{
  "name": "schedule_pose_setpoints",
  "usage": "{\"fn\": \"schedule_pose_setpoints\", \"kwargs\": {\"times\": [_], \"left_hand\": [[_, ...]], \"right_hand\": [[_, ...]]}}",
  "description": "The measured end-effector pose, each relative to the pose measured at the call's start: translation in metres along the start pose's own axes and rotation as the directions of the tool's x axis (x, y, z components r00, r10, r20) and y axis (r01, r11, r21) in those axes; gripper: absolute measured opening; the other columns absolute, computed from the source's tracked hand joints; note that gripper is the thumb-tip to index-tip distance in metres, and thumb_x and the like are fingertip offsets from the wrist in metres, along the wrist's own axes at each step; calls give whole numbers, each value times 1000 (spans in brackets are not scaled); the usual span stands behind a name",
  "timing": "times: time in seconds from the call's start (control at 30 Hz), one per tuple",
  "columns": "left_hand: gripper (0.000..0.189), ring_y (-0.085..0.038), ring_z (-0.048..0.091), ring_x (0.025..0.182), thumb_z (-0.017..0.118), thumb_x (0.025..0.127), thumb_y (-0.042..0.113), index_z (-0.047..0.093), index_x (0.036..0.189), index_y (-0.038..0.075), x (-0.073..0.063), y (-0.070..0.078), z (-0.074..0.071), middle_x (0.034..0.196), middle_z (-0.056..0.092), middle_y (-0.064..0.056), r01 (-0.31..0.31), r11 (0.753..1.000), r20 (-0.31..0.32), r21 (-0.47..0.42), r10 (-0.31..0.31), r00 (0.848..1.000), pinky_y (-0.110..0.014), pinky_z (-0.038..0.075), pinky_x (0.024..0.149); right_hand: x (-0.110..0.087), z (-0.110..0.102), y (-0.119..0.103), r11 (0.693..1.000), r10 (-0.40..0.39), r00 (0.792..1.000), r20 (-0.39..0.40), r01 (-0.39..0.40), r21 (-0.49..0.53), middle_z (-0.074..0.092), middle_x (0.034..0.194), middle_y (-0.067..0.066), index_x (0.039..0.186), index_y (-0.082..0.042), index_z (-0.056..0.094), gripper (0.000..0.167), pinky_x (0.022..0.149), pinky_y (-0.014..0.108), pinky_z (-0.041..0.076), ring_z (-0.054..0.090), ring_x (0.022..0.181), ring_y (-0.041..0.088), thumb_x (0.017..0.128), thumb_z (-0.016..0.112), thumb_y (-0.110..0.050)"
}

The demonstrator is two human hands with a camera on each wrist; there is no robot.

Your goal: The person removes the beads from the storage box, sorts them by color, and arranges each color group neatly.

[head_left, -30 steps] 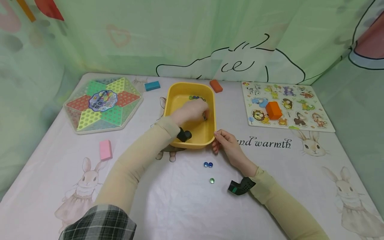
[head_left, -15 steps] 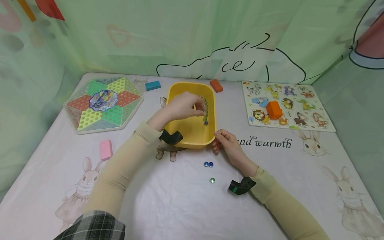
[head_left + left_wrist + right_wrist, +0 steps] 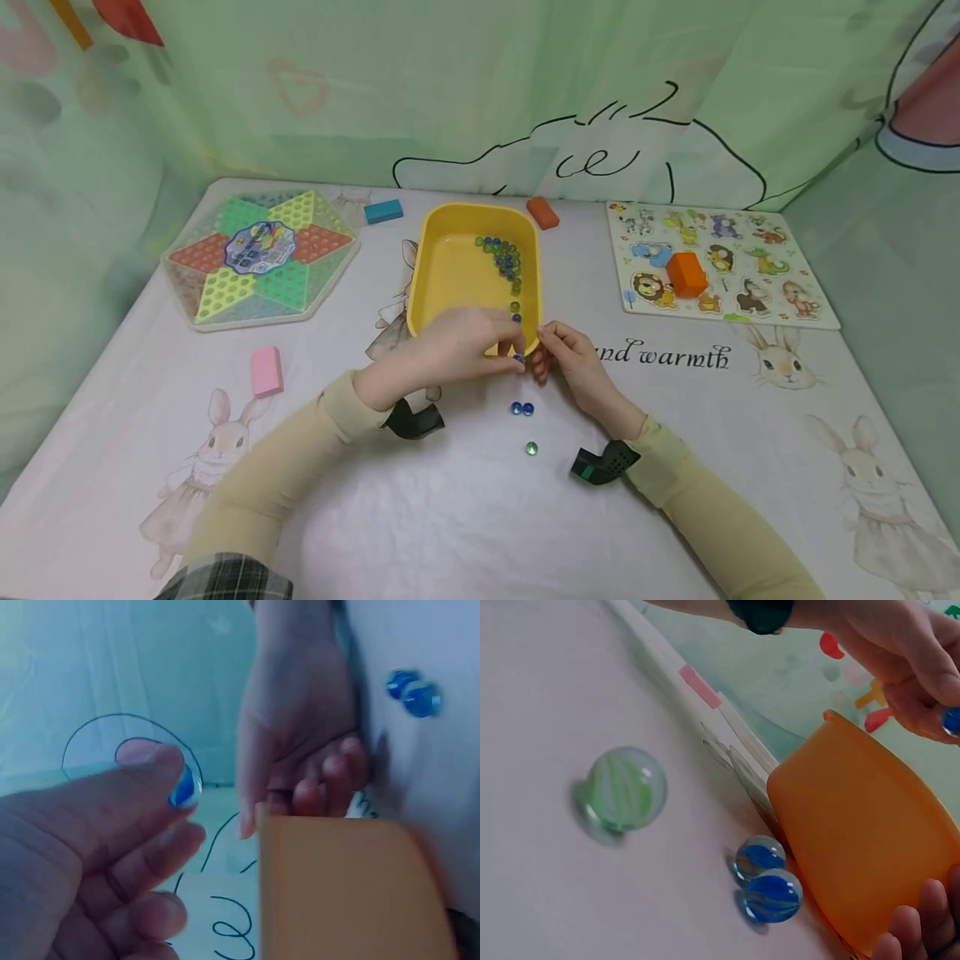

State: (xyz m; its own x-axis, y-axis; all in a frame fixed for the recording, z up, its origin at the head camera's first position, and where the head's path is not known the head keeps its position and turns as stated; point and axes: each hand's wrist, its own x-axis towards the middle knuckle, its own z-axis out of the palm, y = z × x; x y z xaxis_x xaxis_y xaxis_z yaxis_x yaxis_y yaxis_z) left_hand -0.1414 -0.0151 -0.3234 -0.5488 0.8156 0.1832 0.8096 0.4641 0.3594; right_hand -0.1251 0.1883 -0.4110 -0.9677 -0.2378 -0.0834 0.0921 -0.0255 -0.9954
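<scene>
My left hand [image 3: 461, 343] pinches a blue marble [image 3: 184, 789] between thumb and fingertip, over the near rim of a yellow plastic tub [image 3: 448, 279]. My right hand [image 3: 576, 367] holds the tub's near right corner, thumb at the rim and fingers curled against the outer wall. Inside the tub, several green and blue marbles [image 3: 507, 260] lie along the far right side. On the cloth in front of it sit two blue glass marbles [image 3: 769, 895], touching each other. A single green-streaked marble [image 3: 627, 787] lies nearer to me.
To the left is a hexagonal Chinese checkers board [image 3: 258, 258], with a pink block [image 3: 266, 372] nearer me. Behind the tub lie a blue block [image 3: 383, 211] and an orange-red block [image 3: 542, 212]. An animal puzzle board [image 3: 750, 292] at right bears an orange block [image 3: 686, 275].
My left hand has come up out of the tub and toward me, now over the near rim with a blue marble. The right hand has stayed at the corner.
</scene>
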Motion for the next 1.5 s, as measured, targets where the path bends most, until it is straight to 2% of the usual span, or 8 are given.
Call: {"fn": "schedule_pose_setpoints", "kwargs": {"times": [0.13, 0.33, 0.5, 0.7, 0.87, 1.37, 1.43, 1.5], "left_hand": [[18, -6, 52, 65, 69, 82, 30, 67, 89, 14, -10, 7, 9, 76, 60, 4, -74, 995, 19, 71, 73, 997, -16, 41, 61], [16, -5, 55, 66, 68, 83, 31, 66, 89, 17, -21, 11, 30, 80, 62, 7, -101, 983, 104, 152, 85, 991, -18, 43, 58], [10, -7, 56, 66, 67, 83, 27, 64, 84, 18, -24, 9, 46, 77, 62, 7, -33, 990, 157, 136, 11, 988, -22, 44, 58], [15, -8, 57, 66, 67, 83, 30, 62, 81, 17, -23, 6, 57, 75, 62, 7, 35, 990, 169, 134, -58, 984, -24, 45, 58], [16, -7, 58, 68, 67, 83, 33, 63, 84, 17, -21, 5, 59, 77, 63, 7, 63, 988, 165, 142, -86, 983, -23, 46, 59], [22, -4, 56, 67, 66, 82, 38, 65, 90, 18, -20, 4, 61, 81, 64, 8, 80, 986, 187, 147, -108, 976, -21, 46, 60], [25, -3, 54, 65, 66, 82, 39, 66, 93, 17, -20, 6, 58, 80, 64, 8, 68, 989, 184, 133, -92, 979, -19, 45, 59], [27, -2, 53, 62, 66, 83, 39, 66, 95, 16, -19, 8, 49, 76, 63, 8, 55, 996, 187, 74, -68, 980, -18, 44, 58]], "right_hand": [[0, 0, -1, 1000, 4, 1000, -9, -4, -1, 55, 67, -5, 78, -14, 52, 24, 52, 19, 45, 52, 56, 7, 97, 46, -28], [0, 1, -3, 1000, 19, 1000, -24, -20, -22, 54, 68, -4, 78, -14, 52, 24, 53, 20, 45, 52, 56, 7, 98, 44, -26], [0, 1, -4, 999, 29, 999, -30, -29, -18, 55, 68, -4, 78, -13, 52, 24, 53, 20, 46, 52, 57, 8, 98, 43, -23], [1, 1, -4, 999, 24, 999, -30, -25, -20, 55, 68, -4, 78, -13, 52, 24, 53, 20, 46, 52, 57, 7, 98, 44, -24], [1, 1, -5, 999, 24, 999, -30, -25, -20, 55, 68, -4, 78, -14, 52, 24, 53, 20, 46, 52, 57, 7, 98, 44, -25], [1, 1, -2, 1000, 17, 1000, -13, -17, -23, 54, 69, -4, 79, -14, 51, 24, 53, 20, 46, 52, 58, 7, 98, 44, -26], [1, 1, -2, 1000, 11, 1000, -12, -11, -23, 54, 69, -4, 79, -14, 51, 24, 53, 20, 46, 52, 57, 7, 98, 44, -27], [0, 1, -2, 1000, 5, 1000, -10, -5, -24, 54, 68, -5, 78, -14, 52, 24, 53, 20, 45, 52, 57, 7, 98, 44, -26]]}}
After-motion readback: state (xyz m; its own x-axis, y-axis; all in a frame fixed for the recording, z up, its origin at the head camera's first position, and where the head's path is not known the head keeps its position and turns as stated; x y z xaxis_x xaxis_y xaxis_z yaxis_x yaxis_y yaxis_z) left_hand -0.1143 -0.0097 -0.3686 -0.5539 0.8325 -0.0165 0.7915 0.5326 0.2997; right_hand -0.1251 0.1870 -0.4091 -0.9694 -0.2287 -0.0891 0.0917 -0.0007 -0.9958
